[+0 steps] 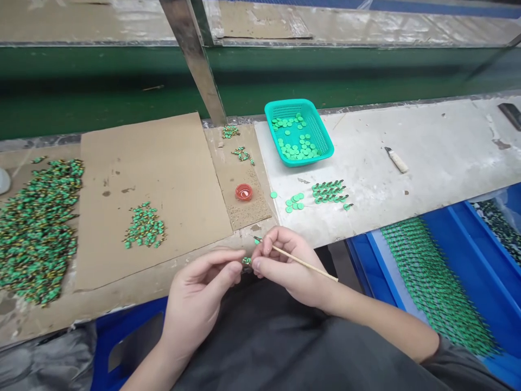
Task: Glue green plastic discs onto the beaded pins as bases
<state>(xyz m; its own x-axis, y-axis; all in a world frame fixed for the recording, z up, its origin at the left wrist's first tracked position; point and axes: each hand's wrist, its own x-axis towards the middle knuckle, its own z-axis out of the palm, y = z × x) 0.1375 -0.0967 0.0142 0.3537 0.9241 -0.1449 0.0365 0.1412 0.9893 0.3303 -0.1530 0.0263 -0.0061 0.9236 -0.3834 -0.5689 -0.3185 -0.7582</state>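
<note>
No lettering, label, brand, number or sign can be read here.

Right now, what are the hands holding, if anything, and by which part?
The right hand grips a thin stick near its forward end. Whether the left hand holds the small green piece beside it is unclear.

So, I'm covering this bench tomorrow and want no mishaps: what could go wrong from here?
The small green piece between the left hand and right hand could slip, since the right hand also holds a thin stick. Reaching forward might tip the red cup, which stands open. The rows of small pieces on discs lie beyond the right hand, so a brushing arm could knock them askew.
</note>
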